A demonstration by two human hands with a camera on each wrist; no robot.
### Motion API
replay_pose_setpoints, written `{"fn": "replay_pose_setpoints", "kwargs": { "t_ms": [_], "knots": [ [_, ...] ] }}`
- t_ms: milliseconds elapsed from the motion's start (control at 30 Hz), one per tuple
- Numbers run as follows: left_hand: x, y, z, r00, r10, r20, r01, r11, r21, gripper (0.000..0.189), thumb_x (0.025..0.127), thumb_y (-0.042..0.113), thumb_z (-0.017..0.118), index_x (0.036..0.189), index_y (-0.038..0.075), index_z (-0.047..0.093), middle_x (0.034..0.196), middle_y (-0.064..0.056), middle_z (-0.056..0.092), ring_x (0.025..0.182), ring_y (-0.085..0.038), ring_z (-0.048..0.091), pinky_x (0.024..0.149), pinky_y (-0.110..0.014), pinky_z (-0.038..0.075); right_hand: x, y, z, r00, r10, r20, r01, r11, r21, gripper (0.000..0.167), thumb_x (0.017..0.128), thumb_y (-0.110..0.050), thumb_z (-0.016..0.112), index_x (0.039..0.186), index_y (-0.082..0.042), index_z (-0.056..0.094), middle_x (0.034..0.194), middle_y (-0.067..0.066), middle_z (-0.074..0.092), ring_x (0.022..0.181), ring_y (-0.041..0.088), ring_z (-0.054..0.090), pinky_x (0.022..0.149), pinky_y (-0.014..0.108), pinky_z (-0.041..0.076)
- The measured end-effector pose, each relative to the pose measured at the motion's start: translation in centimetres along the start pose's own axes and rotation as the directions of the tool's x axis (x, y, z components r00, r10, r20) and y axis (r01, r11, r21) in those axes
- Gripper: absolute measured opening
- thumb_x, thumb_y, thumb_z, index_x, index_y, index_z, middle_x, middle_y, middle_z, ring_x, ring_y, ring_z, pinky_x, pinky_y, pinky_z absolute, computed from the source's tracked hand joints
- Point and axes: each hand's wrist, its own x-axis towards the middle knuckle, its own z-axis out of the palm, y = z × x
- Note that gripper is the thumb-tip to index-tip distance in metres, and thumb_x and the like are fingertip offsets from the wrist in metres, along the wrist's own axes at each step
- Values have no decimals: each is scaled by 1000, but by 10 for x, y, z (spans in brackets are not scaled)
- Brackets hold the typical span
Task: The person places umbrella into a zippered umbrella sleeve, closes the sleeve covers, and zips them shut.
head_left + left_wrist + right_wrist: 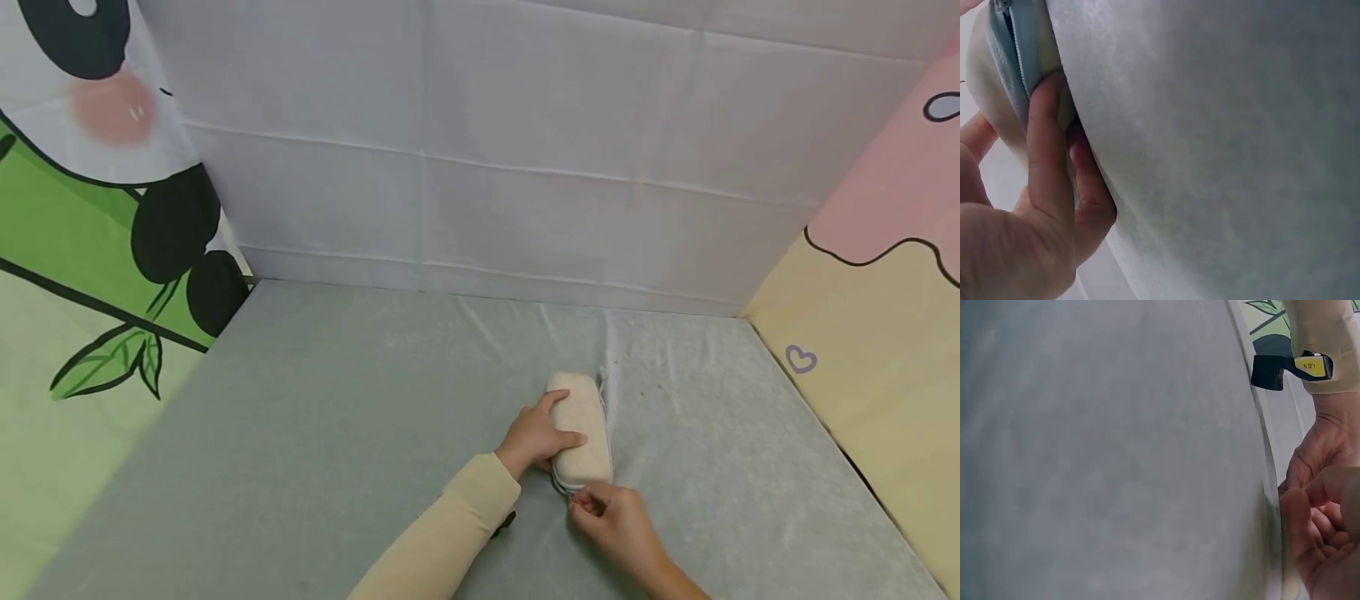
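A cream pencil case with a grey-blue zipper along its side lies on the grey cloth. My left hand grips it from the left, thumb and a finger over the top; in the left wrist view other fingers of the left hand press its zippered side. At the case's near end my right hand pinches the zipper pull between thumb and index finger, which hide the pull itself. The right wrist view shows the right hand's pinched fingertips, with the left hand behind them.
Grey cloth covers the tabletop. A pale wall sheet stands behind, with printed panels at left and right. A black wrist mount sits on the left sleeve. A thin cord shows by the case's far end.
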Motion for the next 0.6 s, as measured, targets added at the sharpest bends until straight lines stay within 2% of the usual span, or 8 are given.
{"fn": "replay_pose_setpoints", "kwargs": {
  "t_ms": [300,600],
  "knots": [
    [1,0,1,1000,-10,5,10,1000,0,70,77,27,78,138,27,44,118,-23,45,62,-25,54,40,-33,49,3,-1,5,1000,28,5,-28,1000,-10,20,73,8,67,67,-11,67,57,-12,58,46,-3,47,42,16,42],
    [1,0,1,1000,-19,-2,19,1000,10,70,77,28,77,138,28,43,117,-23,45,61,-25,54,40,-32,49,5,-3,9,999,-15,-36,13,999,-45,22,69,11,67,65,-10,66,57,-13,58,48,-5,48,42,15,42]
  ]
}}
